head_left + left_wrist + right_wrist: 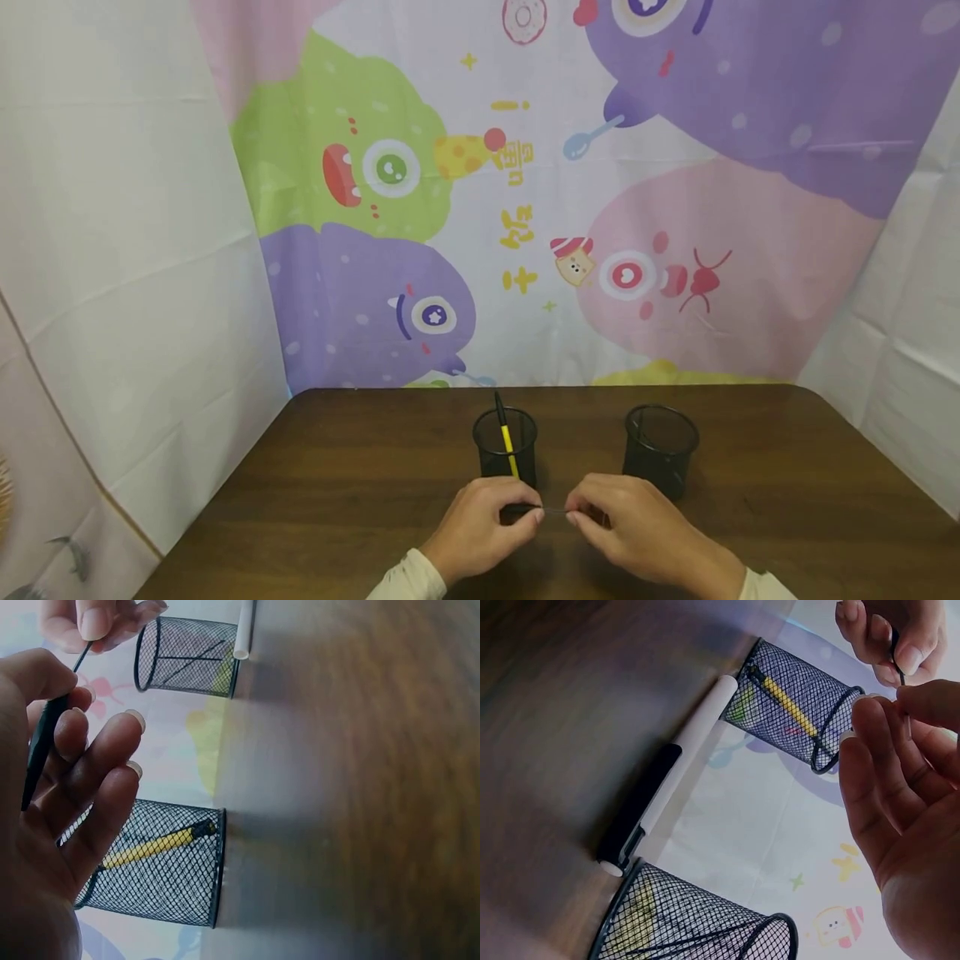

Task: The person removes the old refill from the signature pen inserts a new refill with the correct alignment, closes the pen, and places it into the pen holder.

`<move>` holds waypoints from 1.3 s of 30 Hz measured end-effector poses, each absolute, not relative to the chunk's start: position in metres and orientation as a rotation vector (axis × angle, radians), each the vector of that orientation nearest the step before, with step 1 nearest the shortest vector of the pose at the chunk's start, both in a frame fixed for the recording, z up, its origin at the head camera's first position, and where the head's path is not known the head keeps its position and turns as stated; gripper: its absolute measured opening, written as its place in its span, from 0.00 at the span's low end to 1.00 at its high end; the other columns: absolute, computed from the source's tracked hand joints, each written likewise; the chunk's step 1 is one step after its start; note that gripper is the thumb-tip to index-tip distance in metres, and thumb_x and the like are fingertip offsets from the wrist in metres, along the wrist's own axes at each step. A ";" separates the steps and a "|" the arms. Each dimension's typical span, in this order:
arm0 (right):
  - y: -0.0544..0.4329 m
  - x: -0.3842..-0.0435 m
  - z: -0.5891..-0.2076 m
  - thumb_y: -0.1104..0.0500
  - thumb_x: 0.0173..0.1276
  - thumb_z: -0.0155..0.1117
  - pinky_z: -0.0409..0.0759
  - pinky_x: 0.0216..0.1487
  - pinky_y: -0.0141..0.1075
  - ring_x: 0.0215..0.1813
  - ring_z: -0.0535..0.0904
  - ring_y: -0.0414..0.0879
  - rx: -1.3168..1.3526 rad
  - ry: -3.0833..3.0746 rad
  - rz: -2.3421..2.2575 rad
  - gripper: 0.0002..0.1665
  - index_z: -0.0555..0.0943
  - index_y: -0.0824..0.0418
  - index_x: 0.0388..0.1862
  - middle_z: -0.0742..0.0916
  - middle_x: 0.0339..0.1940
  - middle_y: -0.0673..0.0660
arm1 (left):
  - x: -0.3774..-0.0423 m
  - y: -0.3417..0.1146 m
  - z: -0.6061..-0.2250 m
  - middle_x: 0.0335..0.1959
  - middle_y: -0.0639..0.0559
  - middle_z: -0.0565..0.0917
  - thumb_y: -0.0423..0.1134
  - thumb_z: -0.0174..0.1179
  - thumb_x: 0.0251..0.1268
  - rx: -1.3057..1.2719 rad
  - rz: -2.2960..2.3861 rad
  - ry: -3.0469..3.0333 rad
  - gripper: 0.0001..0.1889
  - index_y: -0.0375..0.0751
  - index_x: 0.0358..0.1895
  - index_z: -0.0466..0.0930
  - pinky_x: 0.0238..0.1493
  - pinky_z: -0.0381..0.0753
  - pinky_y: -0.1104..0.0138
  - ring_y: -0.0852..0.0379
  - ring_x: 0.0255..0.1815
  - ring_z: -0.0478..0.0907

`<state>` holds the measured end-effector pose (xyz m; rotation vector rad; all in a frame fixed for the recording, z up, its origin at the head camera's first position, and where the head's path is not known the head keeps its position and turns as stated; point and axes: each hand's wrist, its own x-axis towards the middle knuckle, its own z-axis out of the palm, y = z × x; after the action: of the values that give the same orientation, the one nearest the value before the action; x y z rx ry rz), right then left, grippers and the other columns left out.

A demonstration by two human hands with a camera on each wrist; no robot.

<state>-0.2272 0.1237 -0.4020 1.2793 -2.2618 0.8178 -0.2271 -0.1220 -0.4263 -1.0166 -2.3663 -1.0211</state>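
My left hand grips a slim black tool by its tapered handle, thumb and index finger near the front end. From the handle a thin shaft runs across to my right hand, where thumb and index finger pinch its far end. The exact kind of tool does not show. In the left wrist view, the left hand's other fingers curve loosely below the handle. Just beyond the left hand stands a black mesh pen holder with a yellow-and-black pen leaning in it.
A second mesh holder stands behind the right hand, with a thin dark stick inside. Between the holders a white marker with a black cap lies on the brown table. A cartoon-printed cloth hangs behind the table.
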 end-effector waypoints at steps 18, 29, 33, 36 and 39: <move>0.122 -0.228 -0.401 0.53 0.71 0.68 0.73 0.28 0.20 0.29 0.72 0.26 1.304 -2.261 0.864 0.04 0.82 0.45 0.41 0.78 0.31 0.33 | -0.230 -0.117 -0.425 0.35 0.65 0.85 0.38 0.65 0.66 -1.115 -1.058 -2.366 0.02 0.51 0.39 0.86 0.40 0.77 0.78 0.74 0.35 0.78; 0.119 -0.229 -0.405 0.61 0.67 0.72 0.70 0.30 0.16 0.29 0.71 0.25 1.364 -2.151 0.816 0.10 0.83 0.46 0.40 0.79 0.31 0.36 | -0.228 -0.117 -0.425 0.34 0.65 0.84 0.39 0.66 0.66 -1.134 -1.029 -2.342 0.03 0.51 0.39 0.87 0.39 0.78 0.78 0.74 0.34 0.78; 0.120 -0.228 -0.404 0.62 0.66 0.72 0.70 0.30 0.17 0.29 0.71 0.25 1.353 -2.174 0.792 0.10 0.82 0.46 0.38 0.79 0.31 0.35 | -0.228 -0.117 -0.425 0.34 0.65 0.84 0.39 0.66 0.66 -1.121 -1.020 -2.343 0.02 0.49 0.39 0.87 0.39 0.78 0.77 0.74 0.34 0.78; 0.120 -0.228 -0.404 0.62 0.66 0.72 0.70 0.29 0.17 0.29 0.71 0.25 1.351 -2.195 0.794 0.10 0.82 0.46 0.37 0.79 0.31 0.35 | -0.228 -0.118 -0.425 0.34 0.65 0.84 0.39 0.65 0.67 -1.111 -1.020 -2.353 0.02 0.49 0.39 0.87 0.39 0.77 0.79 0.74 0.34 0.78; 0.121 -0.228 -0.404 0.62 0.66 0.72 0.70 0.28 0.18 0.29 0.71 0.25 1.347 -2.211 0.799 0.11 0.81 0.45 0.37 0.78 0.31 0.35 | -0.227 -0.118 -0.425 0.34 0.66 0.84 0.39 0.65 0.67 -1.106 -1.028 -2.365 0.02 0.49 0.39 0.87 0.39 0.77 0.79 0.74 0.34 0.77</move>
<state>-0.2276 0.1210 -0.4044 1.3475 -2.2105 0.7993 -0.2272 -0.1183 -0.4253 -1.1055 -2.3649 -1.0279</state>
